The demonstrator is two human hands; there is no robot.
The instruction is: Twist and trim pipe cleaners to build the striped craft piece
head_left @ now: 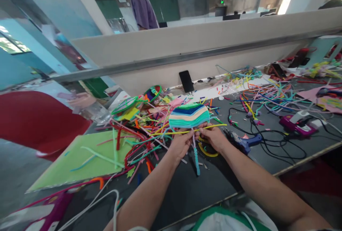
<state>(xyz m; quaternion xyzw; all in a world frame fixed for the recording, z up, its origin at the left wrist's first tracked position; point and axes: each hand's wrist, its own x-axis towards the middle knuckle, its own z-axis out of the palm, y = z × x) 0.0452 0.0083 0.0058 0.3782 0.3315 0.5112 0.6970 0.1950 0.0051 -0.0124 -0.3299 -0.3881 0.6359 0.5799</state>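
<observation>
Forearms (149, 192): yours, crossing the worktop's (192, 192) near edge.
Left hand (183, 145), right hand (213, 136): both pinching the yellow strip (219, 125).
Striped piece (189, 116): likely light, soft; hold its stem (196, 159).

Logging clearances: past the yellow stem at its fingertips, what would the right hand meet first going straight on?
Probably the striped piece, just ahead of the right hand, though depth is unclear from one view.
</observation>
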